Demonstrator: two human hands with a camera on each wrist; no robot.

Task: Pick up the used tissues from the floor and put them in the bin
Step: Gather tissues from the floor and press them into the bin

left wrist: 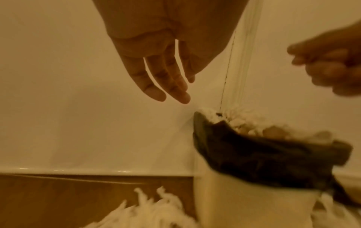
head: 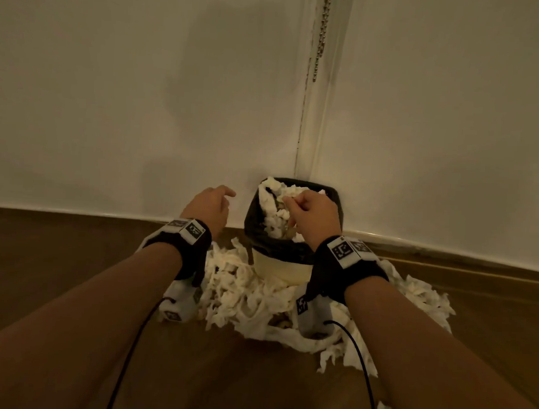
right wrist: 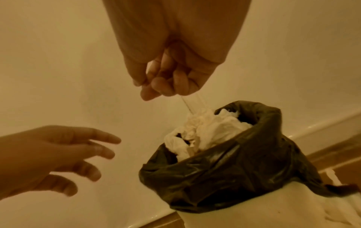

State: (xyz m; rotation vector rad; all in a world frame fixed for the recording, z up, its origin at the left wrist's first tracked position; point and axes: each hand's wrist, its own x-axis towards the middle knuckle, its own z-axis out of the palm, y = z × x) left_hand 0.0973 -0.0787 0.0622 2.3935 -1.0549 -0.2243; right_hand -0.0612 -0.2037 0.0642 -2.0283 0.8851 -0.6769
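A small white bin [head: 282, 268] with a black liner [head: 278, 246] stands in the wall corner, heaped with crumpled tissues [head: 274, 204]. A big pile of white tissues [head: 242, 296] lies on the wooden floor around its base. My right hand [head: 296, 205] hovers just over the bin's mouth; in the right wrist view its fingers [right wrist: 162, 88] are curled together and nothing shows in them. My left hand [head: 220, 197] hangs left of the bin with fingers [left wrist: 171, 92] straight and spread, holding nothing. The bin [right wrist: 234, 219] and its tissues [right wrist: 201, 131] sit below both hands.
White walls meet in a corner right behind the bin, with a bead chain [head: 322, 36] hanging above it. A white skirting [head: 76, 212] runs along the brown floor [head: 59, 257]. More tissue scraps [head: 427, 304] spread to the bin's right.
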